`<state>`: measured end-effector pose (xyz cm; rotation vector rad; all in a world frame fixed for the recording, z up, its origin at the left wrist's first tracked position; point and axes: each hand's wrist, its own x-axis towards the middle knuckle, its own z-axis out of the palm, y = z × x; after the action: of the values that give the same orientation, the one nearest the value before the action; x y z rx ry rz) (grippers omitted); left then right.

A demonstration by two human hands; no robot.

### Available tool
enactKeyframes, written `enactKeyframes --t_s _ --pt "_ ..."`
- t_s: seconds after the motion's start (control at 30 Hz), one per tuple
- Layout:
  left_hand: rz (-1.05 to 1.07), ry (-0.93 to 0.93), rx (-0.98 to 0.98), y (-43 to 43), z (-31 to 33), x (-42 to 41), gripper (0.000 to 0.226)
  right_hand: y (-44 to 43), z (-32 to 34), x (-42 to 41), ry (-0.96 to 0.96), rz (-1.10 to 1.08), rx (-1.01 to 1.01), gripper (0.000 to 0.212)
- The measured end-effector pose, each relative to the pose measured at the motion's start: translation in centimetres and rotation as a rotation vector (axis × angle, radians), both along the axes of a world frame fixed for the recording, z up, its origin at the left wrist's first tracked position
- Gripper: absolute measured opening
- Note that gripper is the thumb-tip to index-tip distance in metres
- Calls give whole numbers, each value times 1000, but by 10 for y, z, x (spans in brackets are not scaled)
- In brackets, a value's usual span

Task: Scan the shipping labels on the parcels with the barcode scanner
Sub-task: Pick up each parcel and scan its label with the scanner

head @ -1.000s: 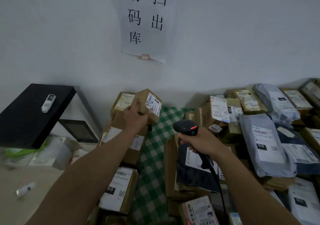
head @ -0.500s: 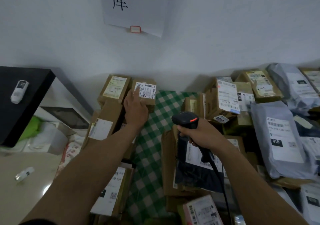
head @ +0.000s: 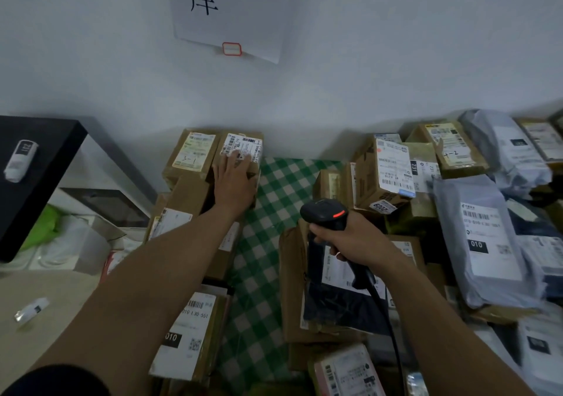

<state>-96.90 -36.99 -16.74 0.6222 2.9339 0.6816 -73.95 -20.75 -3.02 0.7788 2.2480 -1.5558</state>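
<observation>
Lowered since earlier: box [head: 240, 151], under flat left hand [head: 236, 182]; right hand [head: 356, 240] gripping scanner [head: 326, 212]. Step, likely: stowing scanned box. Next: parcel [head: 370, 193] right of scanner, label [head: 393, 164] to beam.

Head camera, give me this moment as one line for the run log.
left hand: flat on small labelled box by wall | right hand: grips barcode scanner, raised over parcels | scan beam: none visible

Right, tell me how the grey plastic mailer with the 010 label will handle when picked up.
The grey mailer looks like thin wrinkled film, so it will probably sag and flop rather than hold shape. Its smooth skin may be slippery. It bulges only gently, so it is likely light for its size.
</observation>
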Motion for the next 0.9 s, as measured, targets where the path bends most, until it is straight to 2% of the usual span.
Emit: enactKeyframes --t_s 0.1,0.2,0.37,0.47,0.53,0.63,0.9 --pt "19 -36 39 2 6 5 62 1 1 5 5 -24 -19 13" --pt "-20 -110 290 6 26 38 57 3 1 13 19 -68 2 21" --pt "-11 -504 452 8 51 131 54 6 7 34 63 -131 18 19" --pt "52 -628 438 8 54 181 47 8 13 52 80 -161 18 14" --pt "39 -668 388 5 46 203 44 8 14 64 88 -191 24 13" --pt "6 -702 362 0 38 224 52 7 14 78 87 -216 23 16" --pt "98 -637 482 -17 48 242 15 -9 20 109 120 -232 38 18"
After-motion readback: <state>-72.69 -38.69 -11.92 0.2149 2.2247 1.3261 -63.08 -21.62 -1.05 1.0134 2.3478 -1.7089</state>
